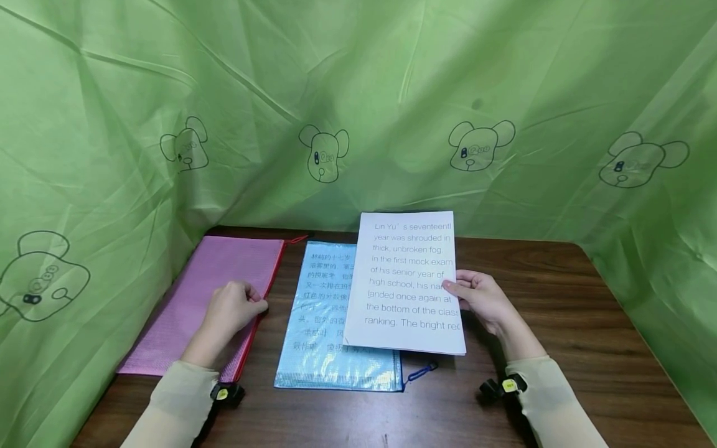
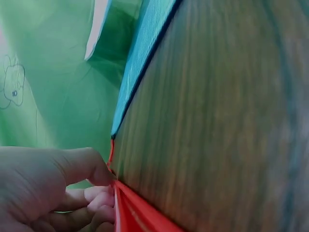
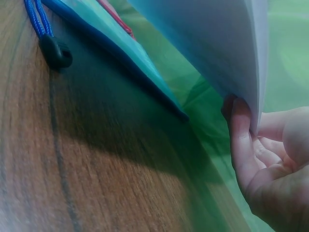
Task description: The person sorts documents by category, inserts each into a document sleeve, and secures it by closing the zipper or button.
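Sleeves and wrist cameras sit nearest us at the table's (image 1: 560, 292) front edge. Our right hand (image 1: 484, 298) pinches a stack of printed sheets (image 1: 409, 280) by its right edge, thumb on top and fingers (image 3: 241, 140) curled beneath; the stack is lifted clear of the wood on that side and overlaps the right part of the blue pouch (image 1: 325, 323). Our left hand (image 1: 232, 308) rests curled on the pink pouch (image 1: 213, 292), fingertips (image 2: 99, 198) pinching at its red zip edge. We judge the step as sheets in hand with a pouch about to be opened; the next move likely calls for working the zip open while the sheets stay held level. Edges: blue pouch lies just beside the pink one, a strip of wood between them; its blue pull cord (image 1: 421, 372) trails near the stack's lower corner. Green cloth (image 1: 358, 93) closes in behind and on both sides. Open wood lies right of the sheets and toward us.
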The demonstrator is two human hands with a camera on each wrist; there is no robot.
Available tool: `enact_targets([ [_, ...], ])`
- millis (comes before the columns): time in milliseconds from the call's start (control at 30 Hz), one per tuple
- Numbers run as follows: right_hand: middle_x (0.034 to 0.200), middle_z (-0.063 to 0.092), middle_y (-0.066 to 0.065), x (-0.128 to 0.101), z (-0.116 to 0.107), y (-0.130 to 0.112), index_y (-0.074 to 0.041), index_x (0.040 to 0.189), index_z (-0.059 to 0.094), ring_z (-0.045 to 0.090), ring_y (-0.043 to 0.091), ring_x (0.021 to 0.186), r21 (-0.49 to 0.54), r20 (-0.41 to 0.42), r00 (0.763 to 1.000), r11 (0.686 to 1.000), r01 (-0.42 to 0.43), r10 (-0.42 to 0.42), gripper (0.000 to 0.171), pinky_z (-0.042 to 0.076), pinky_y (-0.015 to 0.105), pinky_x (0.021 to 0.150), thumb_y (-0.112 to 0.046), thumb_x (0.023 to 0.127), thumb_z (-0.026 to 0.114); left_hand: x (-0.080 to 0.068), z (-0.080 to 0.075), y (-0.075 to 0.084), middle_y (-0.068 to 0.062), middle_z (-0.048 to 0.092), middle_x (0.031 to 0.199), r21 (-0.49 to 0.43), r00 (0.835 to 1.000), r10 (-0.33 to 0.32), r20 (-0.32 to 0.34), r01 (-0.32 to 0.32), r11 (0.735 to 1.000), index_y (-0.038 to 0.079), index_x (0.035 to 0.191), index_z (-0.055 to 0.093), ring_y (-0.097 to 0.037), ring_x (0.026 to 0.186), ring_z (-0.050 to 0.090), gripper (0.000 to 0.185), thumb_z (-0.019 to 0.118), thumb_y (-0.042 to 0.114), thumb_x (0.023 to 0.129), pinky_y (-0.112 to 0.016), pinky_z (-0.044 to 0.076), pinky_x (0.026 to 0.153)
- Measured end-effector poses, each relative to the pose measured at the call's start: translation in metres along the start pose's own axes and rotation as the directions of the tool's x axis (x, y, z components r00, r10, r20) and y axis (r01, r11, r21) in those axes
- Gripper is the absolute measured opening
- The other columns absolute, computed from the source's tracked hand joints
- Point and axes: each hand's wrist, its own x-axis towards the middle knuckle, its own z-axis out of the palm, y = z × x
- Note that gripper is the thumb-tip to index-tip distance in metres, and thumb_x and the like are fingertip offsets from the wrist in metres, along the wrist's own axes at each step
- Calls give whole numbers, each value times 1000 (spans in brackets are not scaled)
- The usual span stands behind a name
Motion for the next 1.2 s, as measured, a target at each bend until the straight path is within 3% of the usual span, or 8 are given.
enact_targets([
  [467, 118, 80, 13, 0, -1, 0, 16, 146, 54, 79, 18, 99, -13, -1, 1000, 1000, 1, -1, 49, 65, 34, 86, -15, 110, 67, 4, -1, -5, -3, 65, 76, -36, 992, -61, 110, 65, 997, 9, 78, 67, -21, 70, 56, 23, 69, 24, 94, -36, 45, 64],
  [600, 117, 80, 13, 1, -1, 0, 16, 145, 54, 79, 18, 99, -11, -1, 1000, 1000, -2, 2, 49, 65, 34, 86, -15, 110, 67, 1, -5, 0, -6, 65, 77, -13, 997, -47, 64, 48, 999, 7, 80, 65, -25, 71, 57, 21, 66, 22, 94, -40, 47, 65],
  [800, 117, 80, 14, 1, -2, 1, 16, 145, 54, 80, 20, 100, 3, 4, 1000, 1000, 1, -1, 48, 65, 36, 87, -14, 110, 67, -2, -15, 7, -7, 70, 78, -20, 999, -34, -39, 34, 999, 6, 82, 70, -31, 76, 66, 12, 74, 16, 83, -49, 54, 72],
  [933, 117, 80, 14, 1, -2, 1, 16, 145, 54, 80, 20, 100, 3, 3, 1000, 1000, 2, -2, 48, 65, 35, 87, -15, 110, 67, -2, -15, 7, -5, 75, 81, -49, 999, -42, -22, 41, 998, 3, 91, 75, -31, 81, 70, 16, 79, 17, 84, -53, 55, 79],
  [1067, 116, 81, 13, 1, -2, 2, 17, 144, 54, 80, 19, 99, 6, -1, 1000, 1000, 2, -2, 47, 65, 35, 87, -13, 110, 67, 0, -15, 5, -1, 74, 79, -90, 998, -51, 19, 53, 995, 3, 92, 79, -21, 75, 66, 16, 81, 18, 87, -44, 52, 74],
  [1200, 115, 81, 11, 2, -2, 2, 17, 144, 54, 79, 18, 99, 6, 0, 1000, 1000, 4, -4, 48, 65, 35, 86, -13, 110, 67, 0, -13, 3, 0, 71, 76, -115, 998, -56, 15, 57, 992, 6, 90, 80, -17, 71, 62, 9, 78, 14, 88, -36, 48, 71],
])
